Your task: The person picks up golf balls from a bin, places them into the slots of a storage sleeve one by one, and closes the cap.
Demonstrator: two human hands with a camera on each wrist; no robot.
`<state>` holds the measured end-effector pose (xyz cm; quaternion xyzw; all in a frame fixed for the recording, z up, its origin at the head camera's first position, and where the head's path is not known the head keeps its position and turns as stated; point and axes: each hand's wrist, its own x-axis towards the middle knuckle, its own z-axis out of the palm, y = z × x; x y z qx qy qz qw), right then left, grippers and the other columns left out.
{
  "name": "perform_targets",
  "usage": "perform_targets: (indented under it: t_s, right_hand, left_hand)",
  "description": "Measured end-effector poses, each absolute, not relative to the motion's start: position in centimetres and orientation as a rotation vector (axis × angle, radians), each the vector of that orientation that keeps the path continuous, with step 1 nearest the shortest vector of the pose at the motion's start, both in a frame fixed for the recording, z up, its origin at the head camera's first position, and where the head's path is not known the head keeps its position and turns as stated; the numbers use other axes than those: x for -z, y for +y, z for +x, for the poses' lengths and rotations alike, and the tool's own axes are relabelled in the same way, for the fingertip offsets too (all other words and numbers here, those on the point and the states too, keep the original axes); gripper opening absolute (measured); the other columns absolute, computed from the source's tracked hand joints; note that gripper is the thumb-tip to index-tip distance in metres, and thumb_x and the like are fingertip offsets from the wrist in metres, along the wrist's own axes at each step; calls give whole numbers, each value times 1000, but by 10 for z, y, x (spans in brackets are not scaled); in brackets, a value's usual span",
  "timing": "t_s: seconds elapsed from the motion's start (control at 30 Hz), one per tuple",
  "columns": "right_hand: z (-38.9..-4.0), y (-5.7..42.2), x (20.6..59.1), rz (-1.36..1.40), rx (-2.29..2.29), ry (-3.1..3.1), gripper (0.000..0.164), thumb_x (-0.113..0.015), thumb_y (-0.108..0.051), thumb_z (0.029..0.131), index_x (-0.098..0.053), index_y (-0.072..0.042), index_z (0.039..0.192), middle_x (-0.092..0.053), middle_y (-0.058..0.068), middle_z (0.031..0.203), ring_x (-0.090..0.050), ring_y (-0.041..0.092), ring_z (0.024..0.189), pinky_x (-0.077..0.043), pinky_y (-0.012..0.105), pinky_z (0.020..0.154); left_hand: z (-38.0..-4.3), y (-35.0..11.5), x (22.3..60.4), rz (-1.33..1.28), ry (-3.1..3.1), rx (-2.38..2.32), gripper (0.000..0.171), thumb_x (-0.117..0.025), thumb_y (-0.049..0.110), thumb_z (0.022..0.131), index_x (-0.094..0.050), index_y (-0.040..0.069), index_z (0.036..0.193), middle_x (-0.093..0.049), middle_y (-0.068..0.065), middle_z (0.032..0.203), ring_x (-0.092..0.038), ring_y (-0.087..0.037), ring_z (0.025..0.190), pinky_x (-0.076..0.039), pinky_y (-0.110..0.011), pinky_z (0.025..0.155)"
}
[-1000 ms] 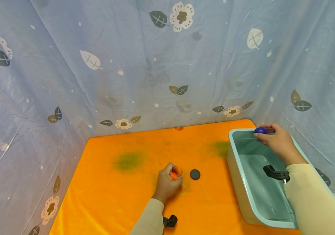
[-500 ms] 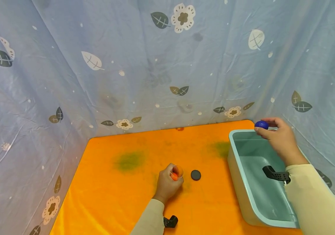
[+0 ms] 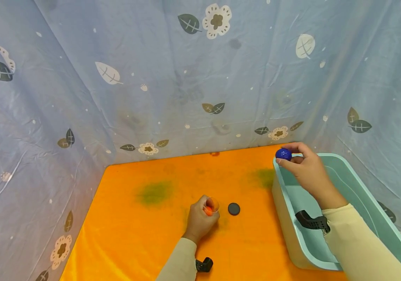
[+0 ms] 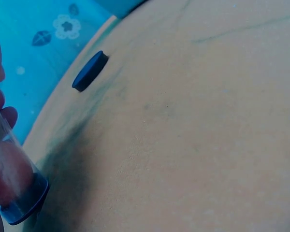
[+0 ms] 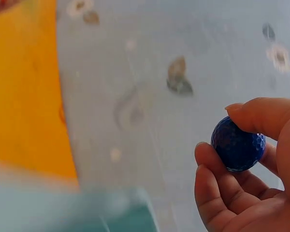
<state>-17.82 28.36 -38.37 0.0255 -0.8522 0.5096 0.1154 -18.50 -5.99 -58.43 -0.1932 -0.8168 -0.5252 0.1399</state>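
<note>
A blue dimpled golf ball (image 3: 283, 154) is pinched between the thumb and fingers of my right hand (image 3: 310, 175), over the far left rim of the bin. In the right wrist view the thumb presses the ball (image 5: 237, 145) from above while curled fingers back it. My left hand (image 3: 200, 222) grips a clear round container (image 3: 214, 203) on the table, its open mouth up. Inside shows an orange ball (image 3: 208, 210). The left wrist view shows the container's dark base (image 4: 26, 203) near the cloth. A round black lid (image 3: 234, 208) lies just right of the container.
The pale teal bin (image 3: 293, 226) stands on the right side of the orange-covered table (image 3: 144, 234), with my right forearm across it. A patterned blue curtain (image 3: 172, 78) closes off the back and both sides.
My right hand has moved left with the blue golf ball, from over the bin's far end to its left rim. The left hand and its container stay in place.
</note>
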Motion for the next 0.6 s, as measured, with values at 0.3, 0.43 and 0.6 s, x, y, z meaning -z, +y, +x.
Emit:
perform_targets:
  t_s: [0.3,0.43,0.6]
  right_hand:
    - [-160,209,385,289,-1643,-2466,43,-81,-14,101,-63,-2,138,-59,16,131,-64,24,87,-55,27,73]
    - [-151,177,391,394,-1675,-2448,41,-82,-8,98,-65,-1,135,-63,16,128,-64,25,86,-57,30,75]
    - [-142,144,402,421,-1789,-2417,40,-82,-7,97,-66,-4,133,-62,13,128,-63,27,86,-58,31,72]
  left_hand:
    - [-184,-60,583,-563,-2350,1509,32,-84,2,79,-62,18,95,-57,10,74,-46,-4,57,-44,-23,53]
    - [-184,-59,583,-549,-2355,1505,35,-87,1,78,-62,18,96,-60,9,77,-51,-6,60,-47,-24,56]
    - [-186,-59,586,-560,-2332,1484,38,-89,0,76,-62,17,96,-62,9,80,-54,-8,64,-50,-25,58]
